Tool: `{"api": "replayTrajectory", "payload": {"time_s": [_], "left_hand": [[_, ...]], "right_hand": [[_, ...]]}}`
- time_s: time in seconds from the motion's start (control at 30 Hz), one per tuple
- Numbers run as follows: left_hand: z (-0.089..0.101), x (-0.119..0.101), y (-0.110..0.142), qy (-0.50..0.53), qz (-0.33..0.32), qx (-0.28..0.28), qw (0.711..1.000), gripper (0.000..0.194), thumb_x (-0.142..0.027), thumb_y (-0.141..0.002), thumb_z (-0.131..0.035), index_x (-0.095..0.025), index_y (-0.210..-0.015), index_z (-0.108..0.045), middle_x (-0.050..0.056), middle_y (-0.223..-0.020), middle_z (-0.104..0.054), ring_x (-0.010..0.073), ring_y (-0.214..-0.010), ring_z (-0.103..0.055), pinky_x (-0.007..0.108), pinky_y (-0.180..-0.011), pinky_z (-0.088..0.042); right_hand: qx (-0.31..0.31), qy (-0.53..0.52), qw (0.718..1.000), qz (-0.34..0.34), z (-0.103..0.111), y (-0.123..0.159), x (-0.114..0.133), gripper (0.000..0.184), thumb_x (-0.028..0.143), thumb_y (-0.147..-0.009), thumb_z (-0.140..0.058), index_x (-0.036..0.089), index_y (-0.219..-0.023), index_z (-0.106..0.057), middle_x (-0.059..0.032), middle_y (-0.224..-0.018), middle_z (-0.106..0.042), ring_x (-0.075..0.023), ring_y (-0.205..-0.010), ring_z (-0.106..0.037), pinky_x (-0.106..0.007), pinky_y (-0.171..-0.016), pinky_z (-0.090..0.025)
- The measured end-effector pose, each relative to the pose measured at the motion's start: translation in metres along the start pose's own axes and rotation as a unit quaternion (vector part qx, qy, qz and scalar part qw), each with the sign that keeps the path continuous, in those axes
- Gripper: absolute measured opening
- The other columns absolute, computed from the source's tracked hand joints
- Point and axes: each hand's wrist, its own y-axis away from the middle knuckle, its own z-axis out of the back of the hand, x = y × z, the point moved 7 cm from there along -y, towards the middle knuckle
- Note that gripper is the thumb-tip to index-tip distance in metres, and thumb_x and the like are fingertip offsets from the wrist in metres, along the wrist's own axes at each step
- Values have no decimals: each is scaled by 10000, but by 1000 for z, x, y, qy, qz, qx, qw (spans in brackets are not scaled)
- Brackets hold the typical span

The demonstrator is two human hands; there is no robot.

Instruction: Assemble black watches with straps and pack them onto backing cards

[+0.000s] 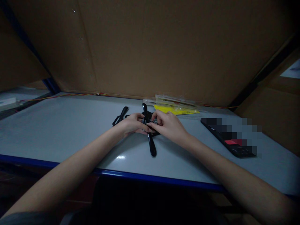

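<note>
Long glossy black bar sits mid-worktop, between the two hands, running roughly 11:30 to 5:30. Lower end over the worktop toward 5:30, upper tip standing clear of the fingers. Left hand comes in from 8 o'clock: grip closed on the bar near its middle, thumb across the near side, fingers on the 9 o'clock side. Right hand comes in from 4: grip nearly pinched, thumb and index close together right by mid-bar. Small shiny bit shows at those fingertips; can't tell if it's held or fixed to something. Dark flat part peeks out under the hands, mostly hidden.

Moving out from the bar: black slotted piece at 9:30, just beside the left hand. Clear packaging at 2, with a yellow card at its near side. Black box just past 3, well apart from the right hand; red patch on it, part pixelated.

Worktop: pale grey, blue front rail at 6. Red-yellow wire along the back edge, 10 to 2. Brown cardboard panel behind at 12.
</note>
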Motion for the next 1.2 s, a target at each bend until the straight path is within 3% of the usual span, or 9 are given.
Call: {"api": "replayTrajectory", "payload": {"time_s": [0.63, 0.8, 1.0, 1.1, 1.2], "left_hand": [[-4, -2, 1, 6, -14, 31, 999, 525, 49, -515, -727, -106, -944, -467, 53, -815, -641, 156, -648, -671, 312, -676, -542], [-2, -2, 0, 12, -5, 22, 1000, 442, 34, -598, -685, -98, -959, -465, 82, -803, -655, 178, -665, -679, 311, -673, -544], [7, -6, -2, 22, -1, -22, 1000, 336, -20, -680, -655, -105, -943, -464, 112, -814, -662, 191, -658, -680, 285, -586, -539], [10, -7, -2, 19, -11, -40, 999, 342, -30, -668, -674, -107, -935, -474, 108, -821, -664, 187, -663, -680, 277, -586, -540], [7, -8, -1, 18, -23, -26, 999, 409, -33, -612, -723, -106, -937, -486, 111, -831, -666, 194, -684, -682, 292, -621, -548]], "right_hand": [[-10, 48, 999, -5, 2, 2, 6, 183, 288, -784, -529, 188, -631, -524, 17, -525, -483, -107, -490, -393, -256, -505, -188], [-9, 9, 1000, -12, 6, -1, -1, 254, 379, -812, -515, 188, -646, -544, 28, -512, -467, -94, -478, -379, -250, -496, -200], [-58, -59, 995, -52, 19, -7, -27, 292, 427, -829, -496, 184, -684, -567, 38, -505, -440, -95, -478, -377, -248, -480, -223], [-38, -92, 993, -59, 11, -8, -32, 247, 396, -819, -517, 185, -698, -561, 45, -496, -433, -97, -468, -381, -244, -468, -232], [-1, -124, 992, -21, 2, -7, -25, 141, 318, -801, -545, 185, -820, -587, 46, -538, -474, -101, -499, -421, -235, -484, -277]]}}
